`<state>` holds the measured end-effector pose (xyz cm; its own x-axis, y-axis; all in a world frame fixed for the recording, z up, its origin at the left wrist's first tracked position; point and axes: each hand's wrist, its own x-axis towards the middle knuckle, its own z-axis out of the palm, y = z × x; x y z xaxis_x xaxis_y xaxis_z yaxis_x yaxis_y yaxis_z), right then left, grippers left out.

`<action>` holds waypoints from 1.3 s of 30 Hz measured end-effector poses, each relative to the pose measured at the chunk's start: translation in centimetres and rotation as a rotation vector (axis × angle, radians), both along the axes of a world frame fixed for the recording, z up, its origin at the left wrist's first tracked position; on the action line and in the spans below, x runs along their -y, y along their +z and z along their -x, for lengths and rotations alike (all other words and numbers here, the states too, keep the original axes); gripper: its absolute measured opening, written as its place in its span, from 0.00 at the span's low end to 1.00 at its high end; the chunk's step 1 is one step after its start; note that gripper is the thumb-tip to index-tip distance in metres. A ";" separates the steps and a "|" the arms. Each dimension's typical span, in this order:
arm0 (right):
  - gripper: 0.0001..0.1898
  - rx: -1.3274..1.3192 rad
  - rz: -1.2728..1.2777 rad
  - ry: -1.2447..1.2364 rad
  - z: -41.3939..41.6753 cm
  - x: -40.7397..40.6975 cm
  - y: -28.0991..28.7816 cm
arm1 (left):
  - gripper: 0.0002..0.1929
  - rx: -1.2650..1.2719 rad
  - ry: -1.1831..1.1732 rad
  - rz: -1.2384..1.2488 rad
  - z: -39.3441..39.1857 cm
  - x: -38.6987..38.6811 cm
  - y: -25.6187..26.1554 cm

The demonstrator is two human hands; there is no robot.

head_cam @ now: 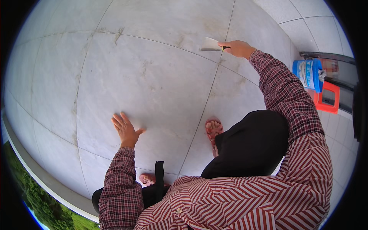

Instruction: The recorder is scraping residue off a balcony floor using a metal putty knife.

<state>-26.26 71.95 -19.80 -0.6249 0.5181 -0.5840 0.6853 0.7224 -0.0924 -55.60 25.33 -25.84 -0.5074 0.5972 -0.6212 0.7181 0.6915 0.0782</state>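
Note:
My right hand (238,49) is closed around the dark handle of a putty knife (210,45), whose wide metal blade points left, close to the surface of large pale tiles (149,83). Dirt smudges mark the tiles near the blade and along several joints. At the lower left, my left hand (126,131) has its fingers spread and holds nothing; its palm faces the tiles. Whether its fingertips touch them cannot be told. Both forearms are in checked sleeves.
A blue bucket (307,74) with a printed side stands at the right, by a red plastic stool (333,99) and a dark-framed opening. My sandalled feet are below. A pale ledge (51,184) edges the lower left, with greenery beyond.

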 end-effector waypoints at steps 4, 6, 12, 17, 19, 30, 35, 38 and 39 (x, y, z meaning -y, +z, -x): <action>0.21 -0.004 0.113 -0.145 5.9 1.0 -0.7 | 0.65 -0.028 0.001 0.047 0.7 0.9 0.9; 0.21 -0.066 0.080 -0.112 -1.6 -1.0 -1.8 | 0.64 -0.024 -0.017 -0.023 0.3 0.6 0.3; 0.21 -0.085 0.024 -0.021 4.3 1.0 -2.2 | 0.64 -0.047 -0.039 -0.007 0.3 0.5 -0.2; 0.21 -0.028 0.030 0.027 11.1 1.9 -0.4 | 0.64 -0.053 -0.017 -0.010 0.9 1.9 0.2; 0.21 -0.069 -0.001 0.062 4.0 -0.1 -1.8 | 0.64 -0.039 -0.016 -0.062 0.4 0.6 0.0; 0.21 0.036 0.074 -0.039 13.2 3.1 0.6 | 0.64 -0.055 -0.021 -0.033 1.1 2.3 0.1; 0.21 -0.042 0.049 0.069 6.0 1.7 -2.0 | 0.64 -0.035 -0.049 -0.021 0.1 0.8 -0.6; 0.21 -0.044 0.002 0.032 15.0 4.2 -0.4 | 0.64 -0.027 -0.030 0.004 0.3 0.3 0.3; 0.21 -0.046 0.011 0.033 15.5 4.0 0.0 | 0.64 -0.001 -0.016 0.031 0.3 0.4 0.7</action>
